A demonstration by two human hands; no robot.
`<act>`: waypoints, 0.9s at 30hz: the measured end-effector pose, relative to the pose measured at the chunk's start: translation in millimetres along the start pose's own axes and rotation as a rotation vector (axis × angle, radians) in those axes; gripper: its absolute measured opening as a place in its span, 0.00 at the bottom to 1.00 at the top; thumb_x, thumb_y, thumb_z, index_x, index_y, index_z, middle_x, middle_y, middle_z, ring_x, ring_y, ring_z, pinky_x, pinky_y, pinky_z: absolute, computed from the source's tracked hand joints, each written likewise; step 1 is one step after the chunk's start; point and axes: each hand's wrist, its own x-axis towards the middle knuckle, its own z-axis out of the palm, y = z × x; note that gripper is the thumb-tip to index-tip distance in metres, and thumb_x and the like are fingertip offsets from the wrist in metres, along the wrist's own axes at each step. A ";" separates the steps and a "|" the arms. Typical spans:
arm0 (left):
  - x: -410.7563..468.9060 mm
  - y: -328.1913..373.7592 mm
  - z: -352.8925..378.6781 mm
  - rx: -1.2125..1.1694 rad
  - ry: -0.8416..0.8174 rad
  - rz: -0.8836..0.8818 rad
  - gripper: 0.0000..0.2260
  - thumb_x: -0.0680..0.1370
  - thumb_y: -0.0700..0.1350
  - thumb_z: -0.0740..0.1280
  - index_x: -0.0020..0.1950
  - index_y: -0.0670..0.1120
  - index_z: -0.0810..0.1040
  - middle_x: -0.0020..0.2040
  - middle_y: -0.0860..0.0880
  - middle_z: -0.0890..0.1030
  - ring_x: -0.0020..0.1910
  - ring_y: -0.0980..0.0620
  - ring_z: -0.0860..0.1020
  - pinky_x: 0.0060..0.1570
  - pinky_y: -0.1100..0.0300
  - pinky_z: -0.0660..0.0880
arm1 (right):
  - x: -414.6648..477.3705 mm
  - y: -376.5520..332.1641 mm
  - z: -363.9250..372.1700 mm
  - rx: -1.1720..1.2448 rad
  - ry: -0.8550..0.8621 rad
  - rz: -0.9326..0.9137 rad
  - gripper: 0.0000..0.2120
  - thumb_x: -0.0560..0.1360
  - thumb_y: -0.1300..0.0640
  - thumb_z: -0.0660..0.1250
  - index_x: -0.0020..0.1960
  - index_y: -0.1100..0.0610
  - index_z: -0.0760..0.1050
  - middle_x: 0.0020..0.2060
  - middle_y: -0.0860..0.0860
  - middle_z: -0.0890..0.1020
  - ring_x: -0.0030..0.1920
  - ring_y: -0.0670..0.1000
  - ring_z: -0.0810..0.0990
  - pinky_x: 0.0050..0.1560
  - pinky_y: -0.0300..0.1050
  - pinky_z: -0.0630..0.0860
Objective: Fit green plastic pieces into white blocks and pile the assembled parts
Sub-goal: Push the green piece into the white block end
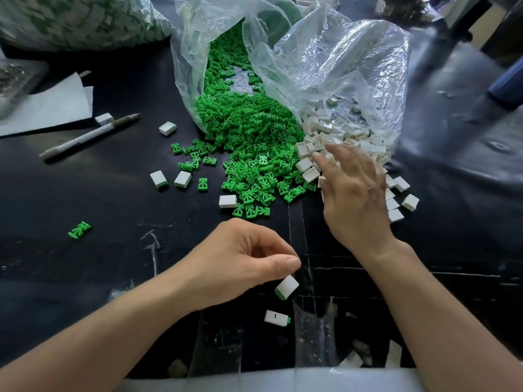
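Reaching forward, the right hand (355, 190) lay spread over the near edge of the white blocks (336, 134), fingers open and splayed, nothing visibly gripped. Those blocks spilled from the mouth of a clear plastic bag (339, 60) onto the black table (85, 278), some loose ones lying to the right of the hand.

Left hand (240, 258) hovered near the body, fingers curled. An assembled part (286, 287), white with a green end showing, sat just under the thumb tip, tilted; could not tell whether thumb and fingers actually pinched it or it hung free. A second assembled part (276, 318) lay flat on the table just below, green tip pointing right.

Green plastic pieces (249, 131) poured in a broad heap from a second clear bag (198, 52), touching the white heap on its right side. Strays scattered left of the heap: one lone green piece (79, 230) well apart, and two white blocks with green ends (170, 179) near the scatter.

Far left: a pen (90, 135) lying diagonally, beside a sheet of white paper (48, 106). Another filled bag (79, 18) at top left.
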 end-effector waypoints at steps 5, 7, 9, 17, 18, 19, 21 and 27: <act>0.9 2.3 1.4 -0.066 0.022 -0.018 0.12 0.63 0.53 0.69 0.39 0.48 0.84 0.31 0.52 0.80 0.30 0.59 0.76 0.33 0.68 0.74 | 0.5 3.9 7.3 -0.075 -0.158 0.005 0.22 0.77 0.63 0.58 0.70 0.50 0.65 0.75 0.50 0.56 0.75 0.51 0.46 0.70 0.55 0.33; 1.2 2.0 1.1 -0.079 0.025 -0.024 0.11 0.64 0.52 0.69 0.39 0.47 0.84 0.32 0.51 0.81 0.30 0.58 0.77 0.33 0.68 0.74 | 0.1 4.7 6.1 -0.006 -0.123 0.019 0.15 0.76 0.60 0.62 0.63 0.52 0.74 0.73 0.51 0.61 0.75 0.51 0.51 0.70 0.56 0.35; 1.4 2.9 1.1 -0.105 0.042 -0.034 0.06 0.68 0.48 0.70 0.39 0.47 0.84 0.32 0.51 0.82 0.30 0.60 0.77 0.31 0.70 0.72 | -0.8 5.8 5.0 0.033 -0.101 0.035 0.10 0.75 0.59 0.65 0.56 0.54 0.77 0.71 0.51 0.65 0.74 0.51 0.54 0.70 0.54 0.36; 8.5 -0.2 -4.5 -0.289 0.354 -0.044 0.10 0.72 0.41 0.70 0.52 0.49 0.79 0.40 0.48 0.83 0.33 0.56 0.81 0.27 0.67 0.74 | -9.4 -13.4 -6.1 0.310 0.108 -0.218 0.09 0.74 0.58 0.67 0.49 0.63 0.79 0.47 0.56 0.82 0.51 0.57 0.79 0.58 0.49 0.70; 9.0 0.1 -5.4 -0.321 0.367 -0.047 0.12 0.70 0.43 0.70 0.53 0.49 0.78 0.40 0.49 0.83 0.35 0.55 0.81 0.29 0.66 0.75 | -12.2 -17.9 -7.1 0.332 0.096 -0.284 0.10 0.74 0.57 0.66 0.49 0.63 0.80 0.44 0.55 0.82 0.47 0.55 0.79 0.53 0.46 0.71; 9.2 0.3 -6.1 -0.337 0.369 -0.051 0.14 0.67 0.45 0.70 0.53 0.50 0.78 0.39 0.50 0.83 0.36 0.54 0.82 0.30 0.66 0.76 | -14.8 -21.7 -7.2 0.346 0.078 -0.342 0.11 0.74 0.57 0.65 0.49 0.63 0.80 0.43 0.55 0.82 0.45 0.53 0.78 0.49 0.44 0.72; 8.5 1.0 -6.2 -0.329 0.350 -0.051 0.15 0.65 0.46 0.70 0.50 0.47 0.79 0.38 0.49 0.84 0.35 0.54 0.82 0.31 0.66 0.76 | -19.2 -26.2 -5.7 0.370 0.036 -0.427 0.10 0.73 0.58 0.65 0.49 0.64 0.80 0.41 0.55 0.82 0.44 0.53 0.79 0.47 0.42 0.73; 9.2 0.6 -6.9 -0.373 0.369 -0.056 0.03 0.72 0.34 0.68 0.43 0.40 0.80 0.32 0.46 0.82 0.28 0.56 0.79 0.28 0.67 0.75 | -17.6 -22.1 -7.9 0.420 -0.031 -0.328 0.13 0.72 0.54 0.67 0.50 0.63 0.80 0.42 0.54 0.82 0.42 0.52 0.80 0.45 0.41 0.74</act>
